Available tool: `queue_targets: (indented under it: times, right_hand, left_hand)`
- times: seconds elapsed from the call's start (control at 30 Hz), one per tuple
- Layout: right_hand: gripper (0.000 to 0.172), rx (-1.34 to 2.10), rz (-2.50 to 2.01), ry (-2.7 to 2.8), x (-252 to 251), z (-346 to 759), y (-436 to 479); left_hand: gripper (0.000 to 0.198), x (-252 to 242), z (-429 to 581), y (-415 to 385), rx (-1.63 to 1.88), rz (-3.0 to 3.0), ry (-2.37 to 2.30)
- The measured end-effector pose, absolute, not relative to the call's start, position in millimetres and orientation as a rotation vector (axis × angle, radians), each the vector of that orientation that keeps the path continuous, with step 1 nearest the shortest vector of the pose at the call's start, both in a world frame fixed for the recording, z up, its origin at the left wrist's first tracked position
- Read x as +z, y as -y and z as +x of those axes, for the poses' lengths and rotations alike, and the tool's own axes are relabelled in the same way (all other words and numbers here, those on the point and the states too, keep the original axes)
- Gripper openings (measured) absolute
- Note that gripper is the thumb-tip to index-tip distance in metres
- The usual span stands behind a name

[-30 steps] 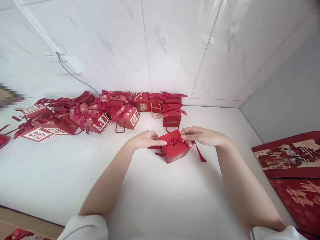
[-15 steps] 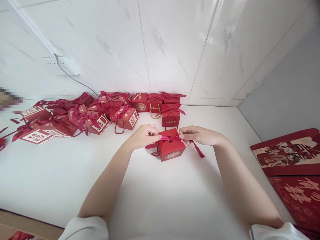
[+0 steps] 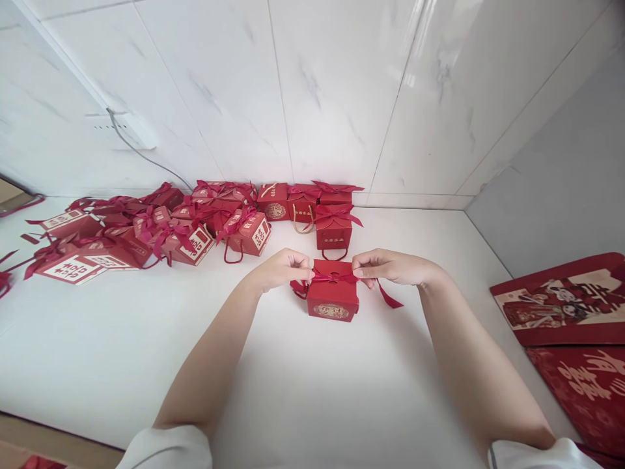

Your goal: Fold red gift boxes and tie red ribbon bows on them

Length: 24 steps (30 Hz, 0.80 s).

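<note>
A small red gift box [image 3: 333, 303] with a gold round emblem on its front sits on the white table in front of me. A red ribbon [image 3: 389, 297] runs across its top through the folded flaps, with one loose tail hanging off to the right. My left hand [image 3: 287, 268] pinches the ribbon at the box's left top edge. At the right top edge, my right hand [image 3: 385, 266] pinches the ribbon's other side. The stretch between my hands looks pulled taut. Part of a dark red cord handle shows below my left fingers.
Just behind stands another ribboned red box [image 3: 334, 234]. More boxes line the wall, including one with a gold emblem [image 3: 273, 203], and a cluster of red boxes [image 3: 190, 241] lies to the left. Large red printed bags [image 3: 566, 301] lie at the right edge of the white table [image 3: 342, 391].
The box has turned so its emblem side faces me more squarely, and it sits slightly nearer. Both hands still pinch the ribbon and have shifted only a little.
</note>
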State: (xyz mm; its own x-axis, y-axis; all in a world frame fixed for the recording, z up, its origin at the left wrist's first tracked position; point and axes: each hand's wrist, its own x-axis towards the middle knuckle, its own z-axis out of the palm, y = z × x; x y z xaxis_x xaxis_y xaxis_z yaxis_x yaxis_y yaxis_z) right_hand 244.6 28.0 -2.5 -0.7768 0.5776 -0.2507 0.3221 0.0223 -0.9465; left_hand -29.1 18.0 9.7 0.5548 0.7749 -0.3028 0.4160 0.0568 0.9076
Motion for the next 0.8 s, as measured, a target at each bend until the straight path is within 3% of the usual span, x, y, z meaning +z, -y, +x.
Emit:
queue_targets:
  times: [0.1, 0.33, 0.6, 0.8]
  right_hand:
    - [0.037, 1.879, -0.939, 2.048, -4, 245, -29]
    - [0.036, 1.889, -0.945, 2.016, -6, 245, -30]
    - [0.032, 1.766, -0.902, 2.025, -13, 241, -33]
    - [0.03, 1.861, -0.87, 1.993, -18, 239, -35]
  left_hand:
    - [0.029, 8, -32, -20, 0.367, 1.439, -1.001]
    - [0.033, 24, -46, -20, -0.032, 1.544, -1.018]
    - [0.029, 13, -64, -33, 0.066, 1.677, -0.899]
    - [0.03, 6, -66, -35, 0.068, 1.642, -0.824]
